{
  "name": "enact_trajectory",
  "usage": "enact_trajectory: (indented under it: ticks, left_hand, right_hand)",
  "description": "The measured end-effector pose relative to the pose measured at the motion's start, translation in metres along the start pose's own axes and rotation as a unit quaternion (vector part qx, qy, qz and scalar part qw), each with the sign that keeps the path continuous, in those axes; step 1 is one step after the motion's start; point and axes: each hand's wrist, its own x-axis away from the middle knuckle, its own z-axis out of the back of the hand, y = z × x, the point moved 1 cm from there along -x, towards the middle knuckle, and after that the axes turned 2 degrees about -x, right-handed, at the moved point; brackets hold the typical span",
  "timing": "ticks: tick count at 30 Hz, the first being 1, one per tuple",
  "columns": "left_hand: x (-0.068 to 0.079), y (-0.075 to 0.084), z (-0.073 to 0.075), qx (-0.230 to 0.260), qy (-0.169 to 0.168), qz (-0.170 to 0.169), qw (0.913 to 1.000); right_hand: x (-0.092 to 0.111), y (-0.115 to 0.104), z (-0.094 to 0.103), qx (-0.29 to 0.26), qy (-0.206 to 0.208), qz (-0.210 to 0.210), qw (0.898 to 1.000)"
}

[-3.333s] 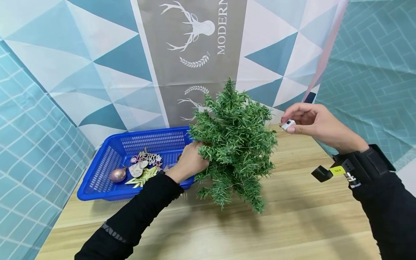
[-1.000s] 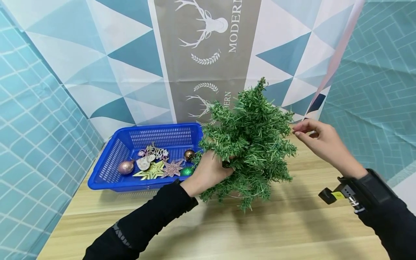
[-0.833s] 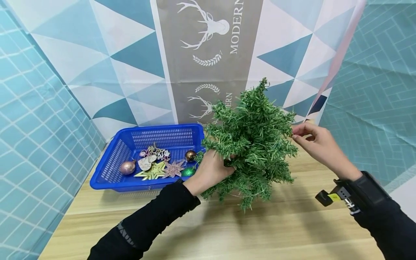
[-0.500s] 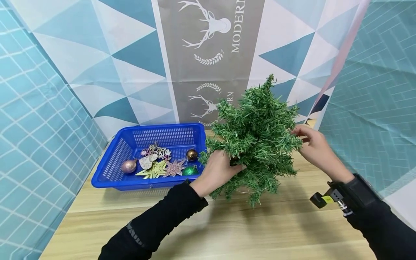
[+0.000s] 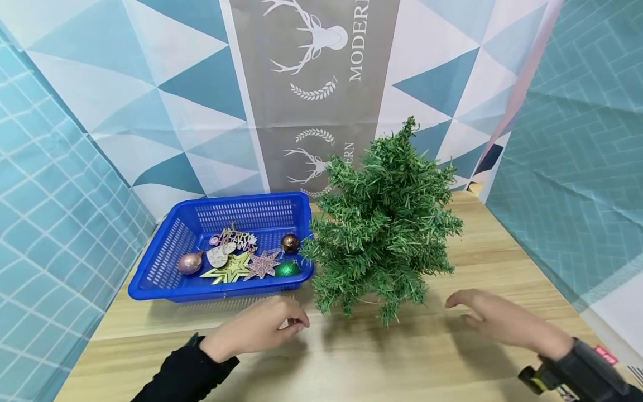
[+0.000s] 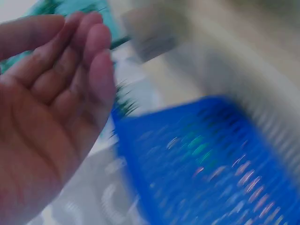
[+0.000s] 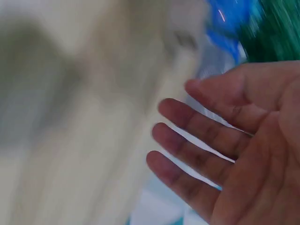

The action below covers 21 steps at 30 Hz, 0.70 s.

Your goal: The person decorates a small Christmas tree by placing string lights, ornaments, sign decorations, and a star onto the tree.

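Observation:
A small green artificial Christmas tree (image 5: 384, 229) stands upright on the wooden table, with neither hand on it. My left hand (image 5: 261, 329) hovers in front of the basket, to the tree's lower left. Its fingers are loosely bent around nothing, and the left wrist view shows the bare palm (image 6: 42, 126). To the tree's lower right is my right hand (image 5: 502, 321), also holding nothing. In the right wrist view its fingers (image 7: 201, 129) are spread and nearly straight.
Left of the tree sits a blue plastic basket (image 5: 150, 285). In it lie a pink ball (image 5: 190, 263), gold star (image 5: 233, 269), pink glitter star (image 5: 263, 264), green ball (image 5: 288, 269), brown ball (image 5: 289, 243) and Merry Christmas sign (image 5: 236, 239). A patterned curtain (image 5: 311, 111) hangs behind.
Earlier, my left hand held the tree while my right brought a small white object to its right side. Both hands have now let go and drawn back toward the front. That object is out of sight.

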Motion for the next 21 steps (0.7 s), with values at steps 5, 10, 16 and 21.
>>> enact_trajectory:
  ticks: [5, 10, 16, 21]
  left_hand:
    - [-0.011, 0.018, -0.015, 0.036, 0.008, -0.058, 0.9976]
    - [-0.017, 0.029, -0.019, -0.017, -0.07, -0.109, 0.9914]
    - [-0.027, -0.008, -0.047, -0.152, -0.123, -0.012, 0.9806]
    - [-0.051, -0.021, -0.065, -0.152, -0.05, -0.023, 0.9868]
  right_hand:
    - [-0.016, -0.028, -0.036, 0.059, 0.004, 0.056, 0.997]
    - [-0.033, -0.048, -0.06, 0.162, 0.029, 0.088, 0.982]
    - [-0.052, -0.056, -0.071, 0.253, 0.01, 0.082, 0.964]
    - [-0.062, -0.059, -0.076, 0.216, -0.021, 0.081, 0.973]
